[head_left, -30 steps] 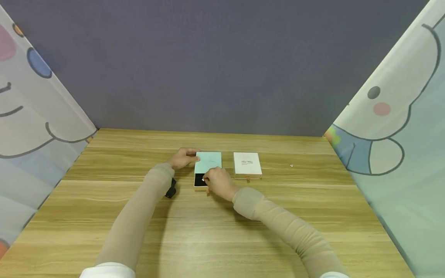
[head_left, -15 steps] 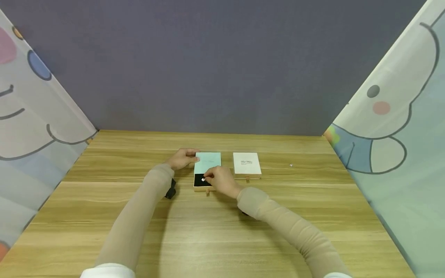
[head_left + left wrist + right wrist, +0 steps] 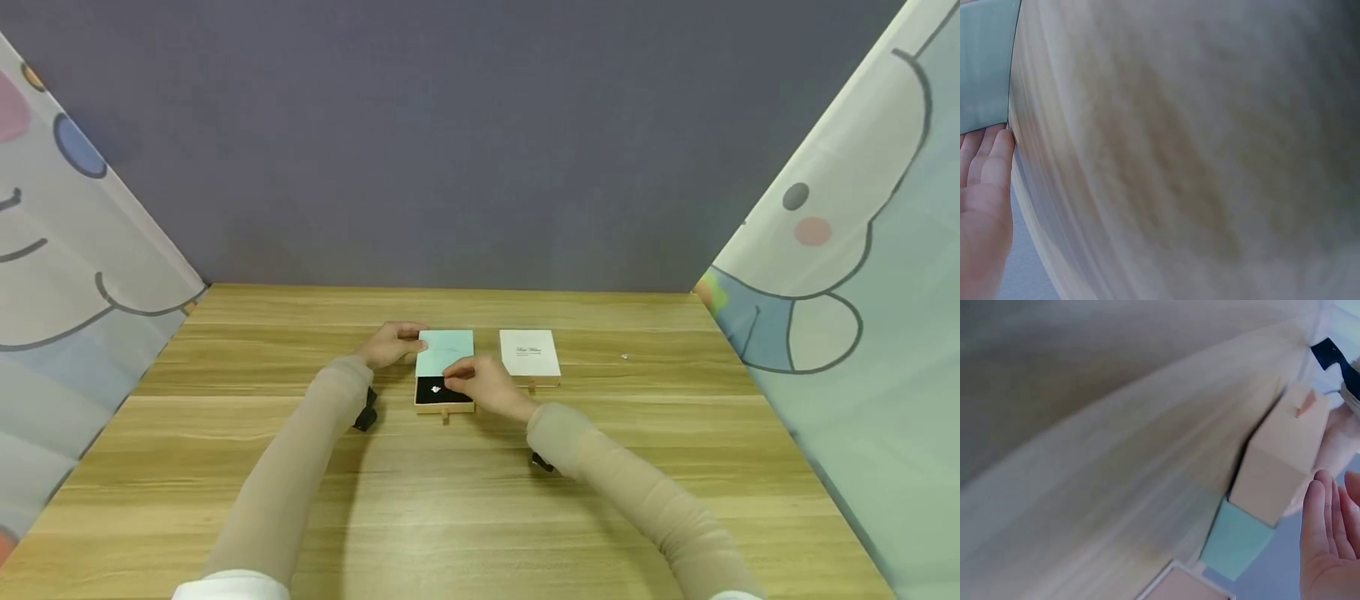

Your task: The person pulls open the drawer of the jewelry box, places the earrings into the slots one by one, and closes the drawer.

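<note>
A teal slide-out gift box (image 3: 448,346) lies on the table in the head view, its tan drawer (image 3: 444,409) pulled toward the person. On the drawer's black lining sits a small shiny silver ornament (image 3: 436,389); its exact kind is too small to tell. My left hand (image 3: 384,345) holds the box at its far left corner, thumb on the left edge and fingers behind. In the left wrist view, fingertips (image 3: 1002,139) touch the teal edge (image 3: 985,69). My right hand (image 3: 487,385) hovers over the drawer's right side, right of the ornament, with nothing visible in its fingers.
A closed white box (image 3: 529,352) with dark lettering stands right of the teal one. Farther right, another tiny shiny piece (image 3: 624,357) lies on the wooden table (image 3: 480,500). A grey panel (image 3: 450,150) rises behind the table.
My right hand has let go of the silver ornament and shifted slightly right, leaving it in view on the black lining. The left hand stays on the box.
</note>
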A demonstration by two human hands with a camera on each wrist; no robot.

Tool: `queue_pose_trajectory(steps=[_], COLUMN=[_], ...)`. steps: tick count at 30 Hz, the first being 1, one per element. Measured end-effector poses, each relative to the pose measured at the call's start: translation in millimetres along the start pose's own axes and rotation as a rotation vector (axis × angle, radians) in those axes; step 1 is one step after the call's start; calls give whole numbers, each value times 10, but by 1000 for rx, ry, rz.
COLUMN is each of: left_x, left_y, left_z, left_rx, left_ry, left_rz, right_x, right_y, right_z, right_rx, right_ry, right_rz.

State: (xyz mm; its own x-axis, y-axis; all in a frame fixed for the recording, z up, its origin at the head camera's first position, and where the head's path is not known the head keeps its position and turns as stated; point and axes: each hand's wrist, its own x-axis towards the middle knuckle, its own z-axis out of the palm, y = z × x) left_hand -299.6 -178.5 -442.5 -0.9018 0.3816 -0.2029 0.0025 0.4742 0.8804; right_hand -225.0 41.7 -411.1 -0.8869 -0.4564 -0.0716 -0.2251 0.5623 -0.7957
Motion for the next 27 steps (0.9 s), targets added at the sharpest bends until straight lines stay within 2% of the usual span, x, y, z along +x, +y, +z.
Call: queue_pose_trajectory(steps=[5,7,11,14,20,27], left_x=[-44,-95,-90,-10,-9,-1], left_y=[19,85,99,1,12,28], left_z=[-5,-3,2,4,24,24], left_rx=[-19,-26,-18,-6,10,10], left_ry=[6,-1,-7,-2,-7,0], left_rz=[19,25,18,15,6,6], right_x=[-91,-119,-183,-237,-314,-400], right_y=[20,42,80,96,138,204], right_z=[-130,-179,-315,-468,-837,-1230], right_rx=[30,9,-46,-65,-102,-144], right_ry=[49,79,117,115,130,176], right_rz=[5,1,-18,-32,-45,-2])
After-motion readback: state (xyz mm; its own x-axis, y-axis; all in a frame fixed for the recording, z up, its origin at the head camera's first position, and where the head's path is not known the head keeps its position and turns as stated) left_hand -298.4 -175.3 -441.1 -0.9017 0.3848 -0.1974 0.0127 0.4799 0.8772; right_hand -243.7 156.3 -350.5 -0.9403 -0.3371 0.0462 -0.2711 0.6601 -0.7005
